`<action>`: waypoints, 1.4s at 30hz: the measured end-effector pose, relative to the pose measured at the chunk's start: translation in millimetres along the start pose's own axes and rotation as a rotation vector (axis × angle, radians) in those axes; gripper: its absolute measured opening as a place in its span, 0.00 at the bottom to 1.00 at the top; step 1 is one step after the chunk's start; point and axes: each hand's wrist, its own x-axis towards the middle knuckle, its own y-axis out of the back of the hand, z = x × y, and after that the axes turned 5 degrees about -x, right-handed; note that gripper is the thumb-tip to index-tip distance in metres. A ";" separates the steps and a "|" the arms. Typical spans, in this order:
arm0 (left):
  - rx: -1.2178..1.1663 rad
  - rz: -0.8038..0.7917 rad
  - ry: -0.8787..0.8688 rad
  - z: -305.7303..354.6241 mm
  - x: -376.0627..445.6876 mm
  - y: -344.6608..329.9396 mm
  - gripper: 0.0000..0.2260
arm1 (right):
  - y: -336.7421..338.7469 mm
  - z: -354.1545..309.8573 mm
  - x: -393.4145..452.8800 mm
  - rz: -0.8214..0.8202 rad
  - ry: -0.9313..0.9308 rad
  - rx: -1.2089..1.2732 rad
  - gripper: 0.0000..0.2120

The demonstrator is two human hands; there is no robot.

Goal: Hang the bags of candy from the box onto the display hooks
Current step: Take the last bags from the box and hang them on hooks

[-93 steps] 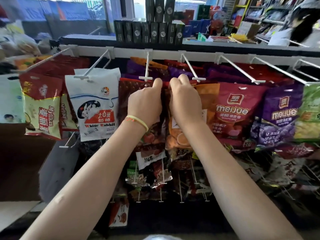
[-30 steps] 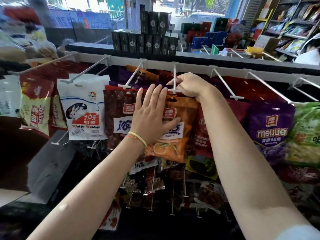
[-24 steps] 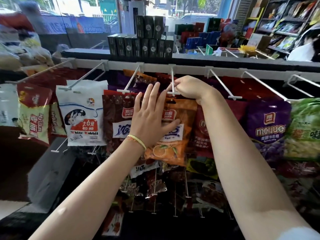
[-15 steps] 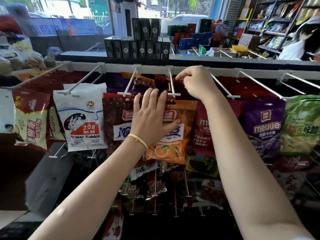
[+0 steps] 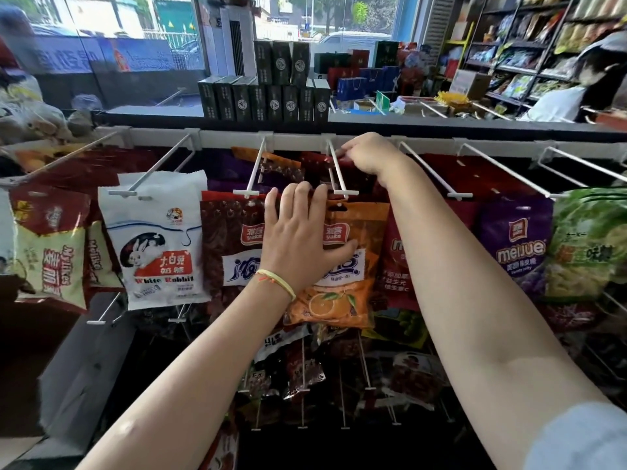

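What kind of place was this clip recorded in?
Most likely a small grocery or snack shop: candy bags hang on white display hooks, stocked shelves fill the right background, and boxed goods sit stacked by the window.

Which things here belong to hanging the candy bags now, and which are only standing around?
In the job:
- orange bag, under the flat left hand
- white hook above it
- right hand, pinching something at that hook; what it pinches is hidden

Just there:
- White Rabbit bag
- purple Meijue bag
- dark boxes on the ledge
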 end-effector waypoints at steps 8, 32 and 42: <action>-0.003 0.007 -0.004 -1.3 0.1 -3.2 0.40 | -0.1 7.5 25.8 -0.259 -0.138 0.341 0.42; -0.005 0.000 -0.002 -3.3 -1.2 -4.3 0.42 | -0.7 -0.8 11.7 -0.413 -0.018 0.045 0.43; -0.001 -0.020 0.016 -0.2 -4.0 -0.3 0.42 | 9.0 -6.8 -8.9 -0.318 -0.028 0.080 0.40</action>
